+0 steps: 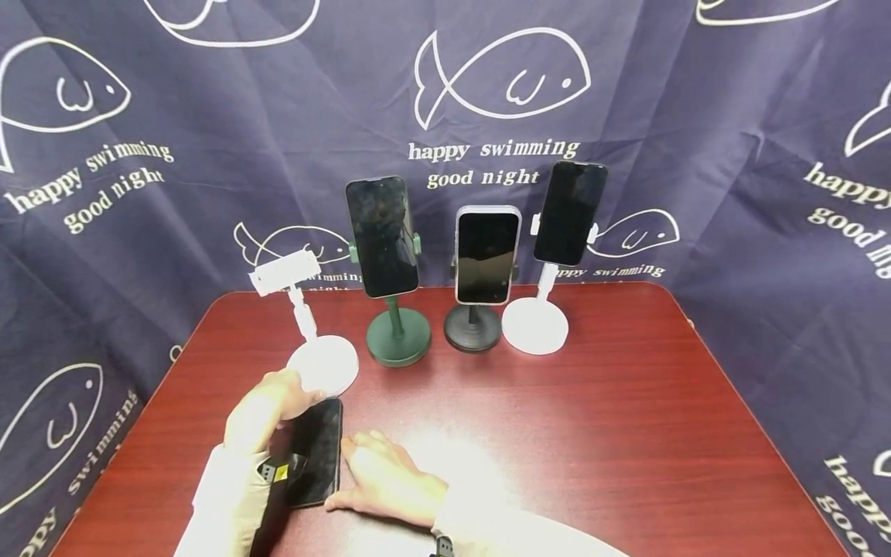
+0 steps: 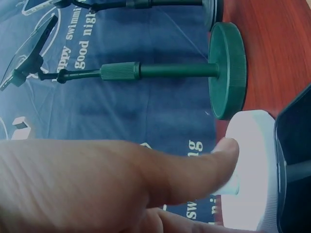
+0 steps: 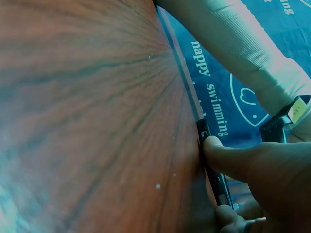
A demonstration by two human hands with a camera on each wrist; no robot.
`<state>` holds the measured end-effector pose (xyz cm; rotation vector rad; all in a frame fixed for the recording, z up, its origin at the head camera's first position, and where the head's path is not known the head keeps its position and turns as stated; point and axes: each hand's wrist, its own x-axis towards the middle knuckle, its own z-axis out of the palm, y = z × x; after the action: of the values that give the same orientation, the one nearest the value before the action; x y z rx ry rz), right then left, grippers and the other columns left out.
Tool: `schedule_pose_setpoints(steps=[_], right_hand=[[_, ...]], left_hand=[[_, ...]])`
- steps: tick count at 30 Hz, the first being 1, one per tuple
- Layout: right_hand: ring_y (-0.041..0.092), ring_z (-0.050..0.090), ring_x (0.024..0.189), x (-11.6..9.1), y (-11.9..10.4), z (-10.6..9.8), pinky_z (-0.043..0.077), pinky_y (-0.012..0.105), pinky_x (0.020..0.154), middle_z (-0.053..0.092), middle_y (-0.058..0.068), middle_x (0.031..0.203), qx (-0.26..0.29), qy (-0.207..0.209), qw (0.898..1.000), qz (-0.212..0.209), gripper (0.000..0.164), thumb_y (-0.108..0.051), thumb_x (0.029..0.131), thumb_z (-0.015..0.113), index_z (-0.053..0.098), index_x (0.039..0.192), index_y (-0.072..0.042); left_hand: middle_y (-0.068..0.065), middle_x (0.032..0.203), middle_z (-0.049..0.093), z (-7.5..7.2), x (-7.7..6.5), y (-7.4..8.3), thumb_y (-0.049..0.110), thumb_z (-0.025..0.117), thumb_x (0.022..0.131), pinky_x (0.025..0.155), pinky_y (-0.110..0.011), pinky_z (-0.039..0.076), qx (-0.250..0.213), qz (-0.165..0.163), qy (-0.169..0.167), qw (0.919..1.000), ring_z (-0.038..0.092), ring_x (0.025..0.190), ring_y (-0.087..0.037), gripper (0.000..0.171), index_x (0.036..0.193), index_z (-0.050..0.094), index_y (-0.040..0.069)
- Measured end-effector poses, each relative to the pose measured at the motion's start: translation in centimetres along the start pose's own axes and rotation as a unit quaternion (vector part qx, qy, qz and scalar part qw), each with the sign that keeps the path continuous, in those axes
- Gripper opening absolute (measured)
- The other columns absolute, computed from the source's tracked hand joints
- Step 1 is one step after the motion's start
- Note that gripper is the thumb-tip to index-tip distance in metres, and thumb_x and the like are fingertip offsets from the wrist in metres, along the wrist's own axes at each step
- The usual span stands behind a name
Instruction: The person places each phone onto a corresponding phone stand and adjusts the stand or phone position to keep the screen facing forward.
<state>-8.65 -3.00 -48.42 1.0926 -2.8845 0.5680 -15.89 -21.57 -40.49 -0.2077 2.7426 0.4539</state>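
A black smartphone point(image 1: 319, 452) lies screen up at the front left of the table, between the two hands. My right hand point(image 1: 390, 480) holds its right side; in the right wrist view the thumb point(image 3: 216, 148) and a fingertip touch the phone's dark edge point(image 3: 216, 177). At the phone's far end is my left hand point(image 1: 271, 406), close to the white stand's round base point(image 1: 323, 366). Its thumb point(image 2: 204, 165) is extended in front of that base, with the other fingers mostly hidden. The white stand's cradle point(image 1: 285, 271) holds no phone.
Behind stand a green stand point(image 1: 399, 338), a black stand point(image 1: 473, 328) and another white stand point(image 1: 534, 326), each carrying a phone. A dark blue curtain point(image 1: 376, 100) with fish drawings hangs past the back edge of the red-brown table point(image 1: 626, 433).
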Motion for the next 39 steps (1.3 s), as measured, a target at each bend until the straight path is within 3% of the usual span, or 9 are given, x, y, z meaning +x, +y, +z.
schedule_pose_setpoints(steps=[7, 13, 17, 21, 26, 32, 35, 39], right_hand=[[0.011, 0.057, 0.093, -0.2, -0.1, 0.3, 0.053, 0.029, 0.067, 0.061, -0.010, 0.097, 0.006, 0.006, 1.000, -0.009, 0.064, -0.064, 0.068, 0.077, 0.062, 0.113, -0.021], [0.011, 0.056, 0.091, 0.0, -0.1, -0.1, 0.053, 0.029, 0.064, 0.061, -0.008, 0.097, 0.005, -0.006, 1.000, -0.002, 0.063, -0.064, 0.069, 0.077, 0.061, 0.113, -0.021], [0.012, 0.056, 0.093, 0.1, 0.0, -0.2, 0.053, 0.030, 0.067, 0.060, -0.008, 0.099, 0.000, -0.007, 1.000, -0.005, 0.065, -0.064, 0.070, 0.076, 0.061, 0.115, -0.020], [0.012, 0.057, 0.094, 0.1, 0.0, -0.1, 0.054, 0.029, 0.069, 0.061, -0.008, 0.100, -0.007, -0.003, 1.000, -0.007, 0.067, -0.066, 0.069, 0.076, 0.061, 0.116, -0.020], [0.012, 0.056, 0.092, 0.0, 0.1, -0.1, 0.052, 0.028, 0.067, 0.059, -0.009, 0.098, -0.003, -0.008, 1.000, -0.014, 0.073, -0.068, 0.064, 0.077, 0.060, 0.116, -0.019], [0.010, 0.055, 0.092, -0.1, 0.2, -0.2, 0.051, 0.026, 0.067, 0.058, -0.010, 0.100, 0.005, -0.021, 1.000, -0.021, 0.077, -0.069, 0.064, 0.077, 0.057, 0.121, -0.021], [0.010, 0.054, 0.091, -0.1, 0.2, -0.3, 0.051, 0.026, 0.066, 0.058, -0.011, 0.100, 0.011, -0.022, 1.000, -0.020, 0.076, -0.068, 0.063, 0.078, 0.058, 0.120, -0.021], [0.009, 0.054, 0.090, 0.0, 0.3, -0.4, 0.051, 0.026, 0.067, 0.059, -0.010, 0.098, 0.020, -0.023, 0.999, -0.008, 0.071, -0.066, 0.063, 0.079, 0.060, 0.113, -0.020]], left_hand=[[-0.019, 0.075, 0.058, 0.5, 0.1, -0.6, 0.035, 0.073, 0.082, 0.053, -0.039, 0.054, 0.033, 0.014, -0.011, 0.9993, 0.059, 0.055, -0.027, 0.053, 0.100, 0.058, -0.012], [-0.009, 0.061, 0.054, 0.3, 0.1, -1.1, 0.035, 0.072, 0.085, 0.047, -0.033, 0.052, 0.043, 0.045, -0.043, 0.9972, 0.057, 0.048, -0.022, 0.040, 0.083, 0.062, -0.003], [-0.008, 0.055, 0.056, 0.1, -0.2, -0.8, 0.036, 0.071, 0.087, 0.048, -0.034, 0.052, 0.058, 0.055, -0.066, 0.9946, 0.060, 0.046, -0.021, 0.041, 0.078, 0.061, -0.002], [-0.011, 0.063, 0.058, 0.1, -0.5, -0.4, 0.037, 0.072, 0.086, 0.054, -0.035, 0.054, 0.075, 0.053, -0.069, 0.9934, 0.062, 0.053, -0.024, 0.045, 0.084, 0.060, -0.006], [-0.011, 0.072, 0.057, 0.2, -0.9, -0.3, 0.036, 0.073, 0.084, 0.064, -0.041, 0.053, 0.100, 0.048, -0.060, 0.9920, 0.057, 0.064, -0.026, 0.045, 0.090, 0.062, -0.007], [-0.010, 0.069, 0.055, 0.0, -1.0, -0.8, 0.032, 0.073, 0.085, 0.055, -0.037, 0.054, 0.064, 0.047, -0.065, 0.9947, 0.059, 0.056, -0.024, 0.040, 0.089, 0.059, -0.005], [-0.010, 0.072, 0.056, -0.4, -0.8, -1.3, 0.029, 0.073, 0.086, 0.056, -0.037, 0.053, 0.049, 0.074, -0.063, 0.9941, 0.058, 0.059, -0.023, 0.035, 0.090, 0.058, -0.001], [-0.006, 0.076, 0.059, -0.8, -0.4, -1.6, 0.024, 0.072, 0.086, 0.065, -0.042, 0.050, 0.046, 0.156, -0.044, 0.9858, 0.056, 0.069, -0.022, 0.023, 0.090, 0.061, 0.003]])
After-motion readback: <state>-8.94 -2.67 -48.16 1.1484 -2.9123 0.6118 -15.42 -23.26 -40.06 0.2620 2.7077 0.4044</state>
